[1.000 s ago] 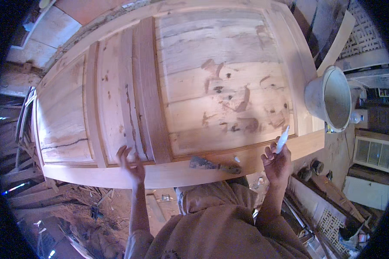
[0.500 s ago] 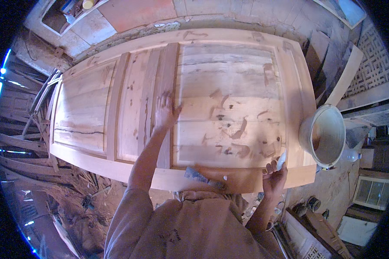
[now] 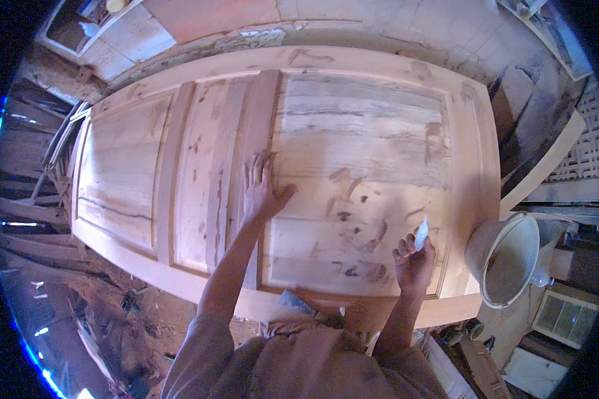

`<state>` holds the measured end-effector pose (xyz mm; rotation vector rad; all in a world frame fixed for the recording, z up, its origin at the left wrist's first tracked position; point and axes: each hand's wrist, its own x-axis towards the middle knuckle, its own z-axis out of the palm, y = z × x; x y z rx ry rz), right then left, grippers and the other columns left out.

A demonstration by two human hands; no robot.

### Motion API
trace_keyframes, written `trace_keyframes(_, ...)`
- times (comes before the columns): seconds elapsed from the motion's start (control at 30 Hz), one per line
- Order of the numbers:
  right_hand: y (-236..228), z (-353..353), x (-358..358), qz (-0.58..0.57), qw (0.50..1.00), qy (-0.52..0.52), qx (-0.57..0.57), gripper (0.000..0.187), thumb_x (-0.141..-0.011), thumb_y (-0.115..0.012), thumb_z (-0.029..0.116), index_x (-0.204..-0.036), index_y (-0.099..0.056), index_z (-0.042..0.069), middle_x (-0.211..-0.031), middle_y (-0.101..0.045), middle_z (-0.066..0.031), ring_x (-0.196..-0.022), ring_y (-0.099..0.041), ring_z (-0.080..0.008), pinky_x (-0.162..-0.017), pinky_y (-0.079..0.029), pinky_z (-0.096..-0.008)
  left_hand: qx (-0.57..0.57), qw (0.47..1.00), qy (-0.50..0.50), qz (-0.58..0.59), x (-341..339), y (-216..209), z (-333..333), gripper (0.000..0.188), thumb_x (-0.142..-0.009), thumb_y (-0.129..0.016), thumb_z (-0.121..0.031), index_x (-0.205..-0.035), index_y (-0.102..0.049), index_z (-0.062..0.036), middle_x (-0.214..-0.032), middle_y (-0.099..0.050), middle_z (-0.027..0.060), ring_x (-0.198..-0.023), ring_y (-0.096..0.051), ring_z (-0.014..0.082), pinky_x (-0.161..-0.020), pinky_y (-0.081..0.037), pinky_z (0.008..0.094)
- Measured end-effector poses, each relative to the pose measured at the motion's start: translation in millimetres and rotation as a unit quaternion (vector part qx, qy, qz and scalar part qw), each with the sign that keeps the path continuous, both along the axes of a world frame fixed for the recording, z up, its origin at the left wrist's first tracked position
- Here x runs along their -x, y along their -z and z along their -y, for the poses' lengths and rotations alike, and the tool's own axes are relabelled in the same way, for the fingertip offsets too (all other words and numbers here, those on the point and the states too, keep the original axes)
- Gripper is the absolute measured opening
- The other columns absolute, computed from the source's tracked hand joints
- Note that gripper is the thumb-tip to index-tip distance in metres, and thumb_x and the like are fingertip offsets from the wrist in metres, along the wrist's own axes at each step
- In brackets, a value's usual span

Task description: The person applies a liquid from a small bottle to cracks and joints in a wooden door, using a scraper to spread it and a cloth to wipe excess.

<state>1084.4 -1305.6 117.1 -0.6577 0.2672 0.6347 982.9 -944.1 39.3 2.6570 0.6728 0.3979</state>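
Note:
A large pale wooden panel door (image 3: 373,153) lies flat in front of me, with dark knots and brownish filler smears. My left hand (image 3: 265,189) rests on its upright middle rail, fingers spread and holding nothing. Over the lower right of the big panel, my right hand (image 3: 414,265) grips a small white bottle (image 3: 422,233), its pointed tip facing up and away. At the door's near edge, close to my body, a flat grey-bladed tool (image 3: 295,303) lies partly hidden by my shirt. Beside it sits a small white piece (image 3: 343,310), too small to name.
A whitish bucket (image 3: 506,263) stands tilted at the door's right end. Behind it are a curved board (image 3: 546,159) and a lattice panel (image 3: 589,143). Boards and scrap wood (image 3: 33,199) crowd the left. A clear plastic bottle (image 3: 541,277) is by the bucket.
My right hand has risen from the door's near edge onto the big panel, carrying the white bottle. The left hand stays on the rail, and the whole view has shifted slightly.

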Motion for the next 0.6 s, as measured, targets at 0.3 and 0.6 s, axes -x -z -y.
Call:
trace_keyframes(0.3, 21.0, -55.9, -122.3, 0.057, 0.998, -0.001, -0.021, 0.029, -0.102, -0.049, 0.031, -0.122, -0.053, 0.011, -0.08, -0.048, 0.0017, -0.071, -0.048, -0.0096, -0.064, -0.045, -0.0286, 0.005, 1.0, -0.006, -0.028, -4.9, 6.2, -4.3, 0.092, -0.077, -0.072, -0.053, -0.147, -0.034, -0.0066, -0.154, -0.026, 0.0211, -0.145, -0.02, 0.039, -0.116, -0.013, 0.0602)
trace_keyframes(0.6, 43.0, -182.5, -211.1, 0.059, 0.995, -0.075, 0.03, 0.026, -0.098, -0.058, 0.032, -0.112, -0.057, 0.011, -0.077, -0.048, 0.0027, -0.07, -0.047, -0.0095, -0.06, -0.045, -0.0261, 0.033, 0.998, 0.009, -0.061, -9.6, -17.3, -8.6, 0.092, -0.074, -0.074, -0.055, -0.141, -0.041, -0.0018, -0.152, -0.032, 0.0233, -0.143, -0.027, 0.0395, -0.116, -0.016, 0.0588)
